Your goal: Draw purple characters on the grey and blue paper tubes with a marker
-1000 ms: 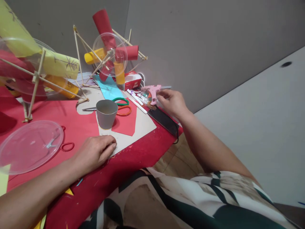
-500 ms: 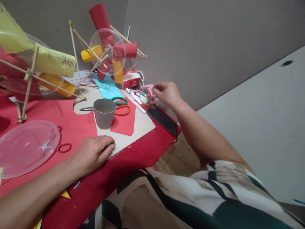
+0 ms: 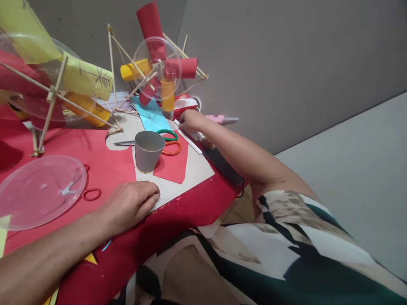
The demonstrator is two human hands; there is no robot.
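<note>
My right hand [image 3: 190, 120] reaches far across the red table, fingers curled down onto the white markers [image 3: 191, 142] beside the red box [image 3: 185, 104]; the end of one marker pokes out from the fingertips. The pink glue gun [image 3: 215, 118] lies just behind my forearm. My left hand [image 3: 131, 204] rests palm down on the near edge of the beige cardboard sheet [image 3: 193, 170], fingers lying flat and holding nothing. A grey paper cup [image 3: 148, 151] stands upright on that sheet between my hands, with green and orange scissors [image 3: 169, 142] right behind it.
A black phone [image 3: 225, 164] lies at the table's right edge under my forearm. A clear plastic lid [image 3: 41, 190] and a red rubber band [image 3: 91, 194] lie at left. Two stick-and-tube wheel models [image 3: 157, 72] [image 3: 47, 89] stand at the back. Grey walls close behind.
My right hand has left the pink glue gun and moved left to the markers by the red box. My left hand has stayed on the cardboard edge.
</note>
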